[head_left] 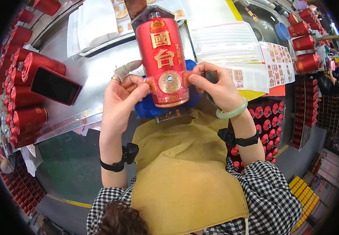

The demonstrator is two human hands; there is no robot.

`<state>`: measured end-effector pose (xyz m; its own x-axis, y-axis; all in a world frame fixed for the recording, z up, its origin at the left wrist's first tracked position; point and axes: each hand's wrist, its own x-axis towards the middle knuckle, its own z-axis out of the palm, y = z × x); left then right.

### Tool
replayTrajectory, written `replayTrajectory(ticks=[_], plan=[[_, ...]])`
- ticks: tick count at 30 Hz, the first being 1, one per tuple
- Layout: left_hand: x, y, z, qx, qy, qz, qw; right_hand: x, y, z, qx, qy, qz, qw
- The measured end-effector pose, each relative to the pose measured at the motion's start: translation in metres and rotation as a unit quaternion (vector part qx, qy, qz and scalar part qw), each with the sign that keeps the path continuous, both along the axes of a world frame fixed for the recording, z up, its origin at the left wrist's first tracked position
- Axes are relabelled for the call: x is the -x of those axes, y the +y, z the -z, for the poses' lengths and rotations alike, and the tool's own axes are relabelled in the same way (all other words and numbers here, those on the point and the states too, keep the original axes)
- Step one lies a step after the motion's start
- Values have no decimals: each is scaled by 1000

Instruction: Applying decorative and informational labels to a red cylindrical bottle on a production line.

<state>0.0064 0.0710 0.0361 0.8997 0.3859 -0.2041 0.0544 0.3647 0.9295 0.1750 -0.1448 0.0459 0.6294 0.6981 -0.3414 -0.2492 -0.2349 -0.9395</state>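
A red bottle with raised gold characters lies on its back, its neck pointing away from me, over a blue cushion. Across its lower front sits a see-through decal with a round gold emblem. My left hand pinches the decal's left end between thumb and fingers; a pale cover wraps its index finger. On the opposite side, my right hand is closed with its thumb on the decal's right end. A small dark flat object shows by the right fingers; its kind is unclear.
A black phone leans on red bottles at the left of the metal table. Decal sheets and white papers lie to the right, near a blue cup. Racked bottles stand low at right.
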Motion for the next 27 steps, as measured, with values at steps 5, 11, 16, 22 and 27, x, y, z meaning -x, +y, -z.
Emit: replayTrajectory(ticks=[5, 11, 16, 22, 27], plan=[[-2, 1, -1, 7, 2, -2, 1000, 0, 1, 6, 14, -45, 0, 999], [-1, 0, 2, 15, 10, 4, 1000, 0, 1, 2, 16, -47, -10, 999], [-2, -1, 2, 19, 12, 0, 1000, 0, 1, 3, 11, -42, -11, 999], [-3, -2, 3, 23, 6, -5, 1000, 1, 2, 4, -6, -26, -6, 1000], [-3, -3, 1, 25, 11, -3, 1000, -2, 1, 4, 8, -37, -16, 999]])
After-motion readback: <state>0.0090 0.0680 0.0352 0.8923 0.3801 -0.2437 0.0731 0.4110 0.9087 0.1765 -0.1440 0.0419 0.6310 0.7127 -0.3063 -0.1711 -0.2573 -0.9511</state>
